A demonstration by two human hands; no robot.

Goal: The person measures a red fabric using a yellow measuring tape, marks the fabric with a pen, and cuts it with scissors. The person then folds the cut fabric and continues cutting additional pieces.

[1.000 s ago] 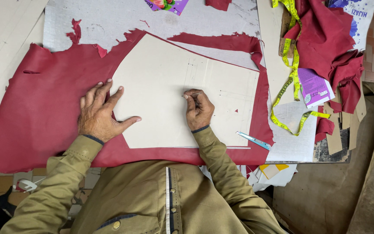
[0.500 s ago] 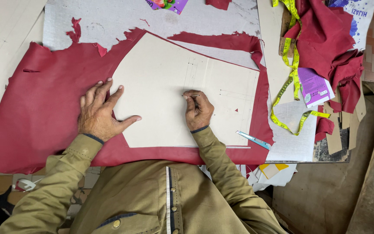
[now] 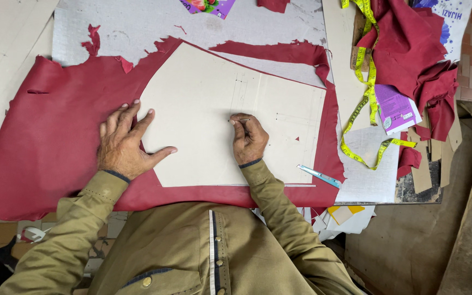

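We see a stiff cream card pattern (image 3: 214,109) lying flat on a red leather hide (image 3: 45,142) spread over the desk (image 3: 137,22). Our left hand (image 3: 124,145) lies open, fingers splayed, pressing across the pattern's left edge and the hide beside it. Our right hand (image 3: 248,139) is closed on a thin marking tool (image 3: 240,120), tip on the card just beyond the knuckles. We judge the card light, rigid and apt to slide, best held by flat pressure near its edges; the hide looks soft, limp and easily creased. Right of the right hand lie a pale blue pen-like tool (image 3: 319,176), a yellow tape measure (image 3: 364,98) and bunched red scraps (image 3: 411,43). The tool's tip and kind are too small to make out; the hide's lower edge is hidden behind our sleeves.
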